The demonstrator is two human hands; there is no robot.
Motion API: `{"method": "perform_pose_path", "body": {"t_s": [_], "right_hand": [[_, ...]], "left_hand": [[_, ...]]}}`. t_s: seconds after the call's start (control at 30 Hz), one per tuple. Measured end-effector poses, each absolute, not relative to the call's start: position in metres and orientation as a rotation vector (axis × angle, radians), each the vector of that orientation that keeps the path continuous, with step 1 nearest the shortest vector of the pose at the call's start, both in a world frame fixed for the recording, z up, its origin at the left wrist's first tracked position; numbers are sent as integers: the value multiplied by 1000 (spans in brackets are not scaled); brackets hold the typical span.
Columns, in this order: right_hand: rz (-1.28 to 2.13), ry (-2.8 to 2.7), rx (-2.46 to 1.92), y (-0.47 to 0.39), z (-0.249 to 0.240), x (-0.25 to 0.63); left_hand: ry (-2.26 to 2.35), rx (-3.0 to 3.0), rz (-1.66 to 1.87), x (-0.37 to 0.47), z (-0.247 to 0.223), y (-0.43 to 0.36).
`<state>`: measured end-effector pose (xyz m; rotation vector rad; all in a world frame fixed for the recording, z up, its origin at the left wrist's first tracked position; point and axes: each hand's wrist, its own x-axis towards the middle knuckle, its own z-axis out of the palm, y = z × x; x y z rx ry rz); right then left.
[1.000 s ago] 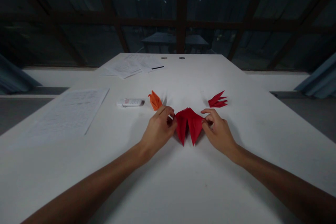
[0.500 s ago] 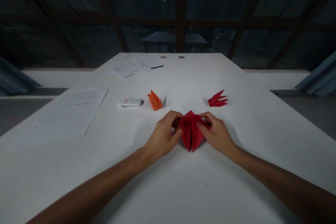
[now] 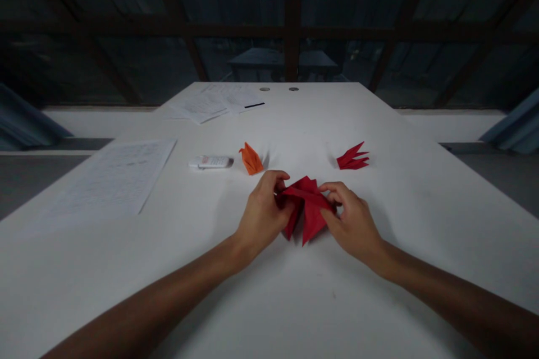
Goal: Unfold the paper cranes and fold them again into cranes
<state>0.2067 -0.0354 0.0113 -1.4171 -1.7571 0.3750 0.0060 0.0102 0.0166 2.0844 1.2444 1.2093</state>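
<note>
Between my two hands is a red folded paper (image 3: pixel 312 210), its layers spread and two pointed flaps hanging toward me. My left hand (image 3: pixel 267 210) grips its left side, the thumb tucked against the fold. On the right edge, my right hand (image 3: pixel 351 216) pinches the paper between thumb and fingers. Beyond my left hand stands an orange origami piece (image 3: pixel 251 159) with a small bent tip. A smaller red origami piece (image 3: pixel 352 157) with several thin points lies past my right hand.
Left of the orange piece lies a white tube (image 3: pixel 211 162). A written sheet (image 3: pixel 113 179) covers the table's left side. Farther back are more papers (image 3: pixel 206 104), a dark pen-like stick (image 3: pixel 254 105) and two round discs (image 3: pixel 264 89) at the white table's (image 3: pixel 261 308) far edge.
The red paper has turned and opened wider, its lower flaps now uneven and farther apart. My left hand has reached deeper into its left side. The view has shifted slightly.
</note>
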Motion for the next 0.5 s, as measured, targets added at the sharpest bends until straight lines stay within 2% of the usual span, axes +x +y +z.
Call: {"method": "perform_pose_path", "body": {"t_s": [0.2,0.5], "right_hand": [[215,-1831,-1391,-37,4,209],[283,-1739,-1415,-36,5,207]], "left_hand": [[1270,2077,1246,4,16,13],[1344,2058,1209,6,21,13]]}}
